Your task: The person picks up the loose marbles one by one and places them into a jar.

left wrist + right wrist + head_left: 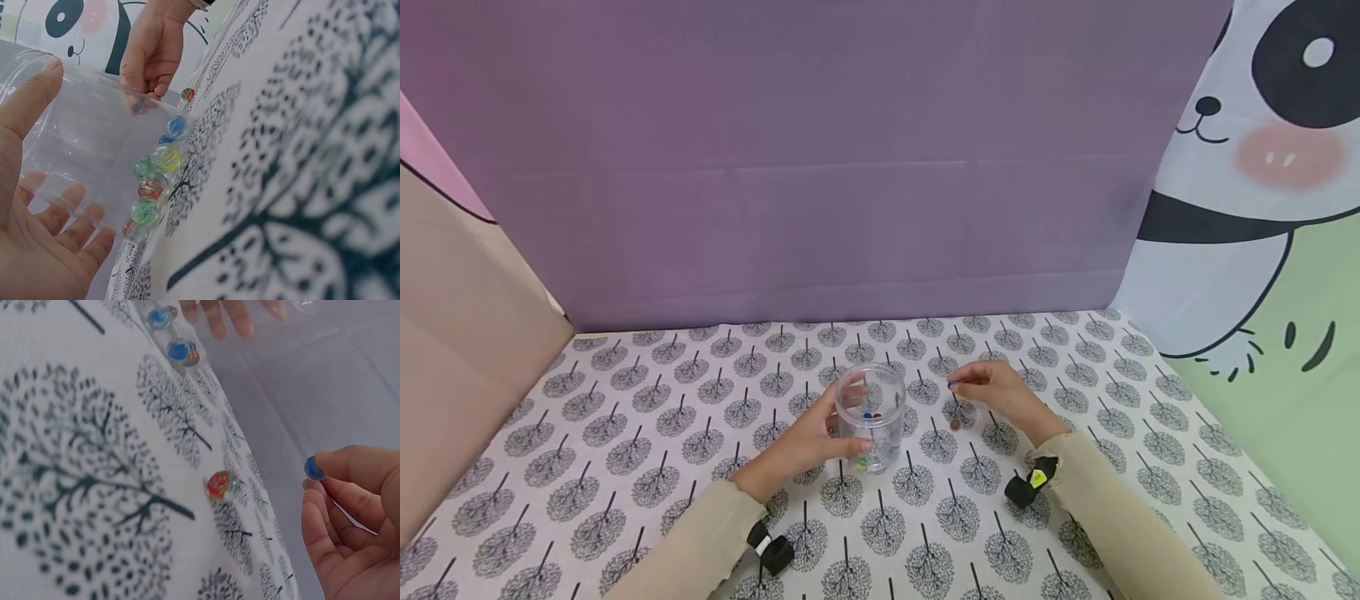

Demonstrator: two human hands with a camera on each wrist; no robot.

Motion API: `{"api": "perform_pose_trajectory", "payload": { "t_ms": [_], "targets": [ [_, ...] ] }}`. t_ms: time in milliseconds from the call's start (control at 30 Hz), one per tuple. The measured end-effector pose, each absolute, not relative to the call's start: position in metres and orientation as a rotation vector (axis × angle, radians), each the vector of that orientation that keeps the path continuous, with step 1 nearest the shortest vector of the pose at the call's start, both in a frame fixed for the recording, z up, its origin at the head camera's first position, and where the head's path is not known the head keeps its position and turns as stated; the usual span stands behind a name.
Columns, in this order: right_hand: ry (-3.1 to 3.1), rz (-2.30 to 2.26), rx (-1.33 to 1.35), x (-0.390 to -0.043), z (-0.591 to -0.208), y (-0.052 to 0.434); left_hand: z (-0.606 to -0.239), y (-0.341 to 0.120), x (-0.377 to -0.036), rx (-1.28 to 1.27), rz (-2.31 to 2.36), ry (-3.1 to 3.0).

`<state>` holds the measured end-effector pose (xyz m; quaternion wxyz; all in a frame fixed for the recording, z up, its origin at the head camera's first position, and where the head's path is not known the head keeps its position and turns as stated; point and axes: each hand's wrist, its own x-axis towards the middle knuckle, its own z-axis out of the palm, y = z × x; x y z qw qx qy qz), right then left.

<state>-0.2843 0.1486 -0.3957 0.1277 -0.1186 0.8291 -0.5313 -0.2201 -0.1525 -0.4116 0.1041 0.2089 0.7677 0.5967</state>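
A clear plastic jar (871, 418) stands upright near the middle of a table covered by a cloth (647, 433) printed with small trees, and everything else is placed from it. The left hand (808, 442) grasps the jar from its left side, fingers curled round the wall, with the thumb up near the rim in the left wrist view. Inside, at the bottom, lie several glass marbles (154, 181) in blue, green, yellow and red; their exact count is hard to make out through the plastic. To the right of the jar, a little apart from it, the right hand (1003, 392) hangs just above the cloth and pinches a blue marble (313, 467) between thumb and forefinger. Below that hand, between it and the jar, a red marble (220, 485) lies loose on the cloth, touched by nothing. Behind the jar a purple wall (805, 167) closes the far edge of the table; a tan panel (460, 350) closes the left side and a panda-print panel (1247, 183) the right. The cloth around the jar is open on every side, with wide room in front and to the left. Both sleeves (1120, 517) are cut off by the bottom edge of the head view.
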Motion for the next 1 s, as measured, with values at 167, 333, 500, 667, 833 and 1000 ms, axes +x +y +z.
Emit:
{"api": "perform_pose_trajectory", "payload": {
  "t_ms": [167,333,500,667,833,1000],
  "targets": [
    [2.422,-1.545,-0.347,-0.282,-0.392,0.146,-0.412,-0.152,-0.221,0.618,1.761,2.262],
    [2.448,-1.530,-0.350,-0.280,-0.387,0.141,-0.413,-0.153,-0.221,0.625,1.756,2.269],
    [2.451,-1.538,-0.402,-0.277,-0.381,0.137,-0.413,-0.153,-0.221,0.636,1.754,2.274],
    [2.434,-1.567,-0.476,-0.277,-0.377,0.136,-0.410,-0.153,-0.219,0.626,1.762,2.272],
    [2.419,-1.573,-0.507,-0.274,-0.374,0.135,-0.411,-0.152,-0.219,0.614,1.761,2.272],
    [2.407,-1.575,-0.480,-0.271,-0.370,0.132,-0.412,-0.152,-0.220,0.630,1.759,2.273]
  ]
}}
